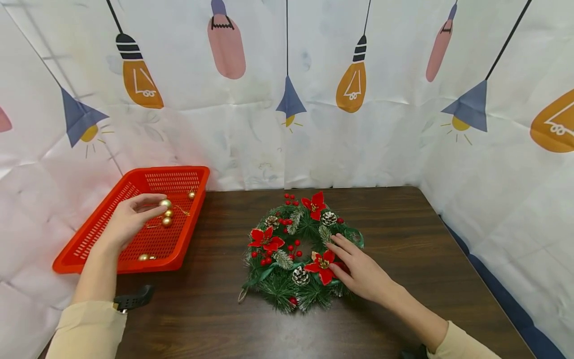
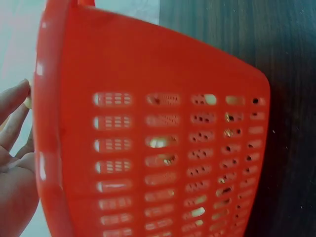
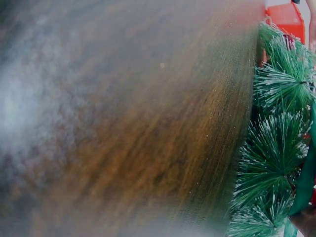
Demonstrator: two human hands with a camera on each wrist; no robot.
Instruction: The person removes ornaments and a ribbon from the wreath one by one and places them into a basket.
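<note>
Over the red plastic basket [image 1: 148,265], my left hand [image 1: 125,219] pinches a small gold ball ornament [image 1: 165,203] between thumb and fingertips. Below it several more gold balls [image 1: 167,221] lie on the basket floor. The left wrist view is mostly filled by the basket's slotted side [image 2: 118,54], with fingers [image 2: 12,101] past its rim. A green Christmas wreath [image 1: 278,288] with red poinsettias, berries and pinecones lies flat on the table. My right hand [image 1: 360,271] rests on its right side, fingers extended beside a red poinsettia [image 1: 323,264]. Wreath needles [image 3: 276,148] edge the right wrist view.
The dark wooden table [image 1: 394,224] carries both basket and wreath. Behind it hangs a white curtain [image 1: 251,149] printed with lamps and bulbs. Dark blue fabric [image 1: 502,304] shows along the table's right edge. A looped cord [image 1: 242,295] sticks out from the wreath.
</note>
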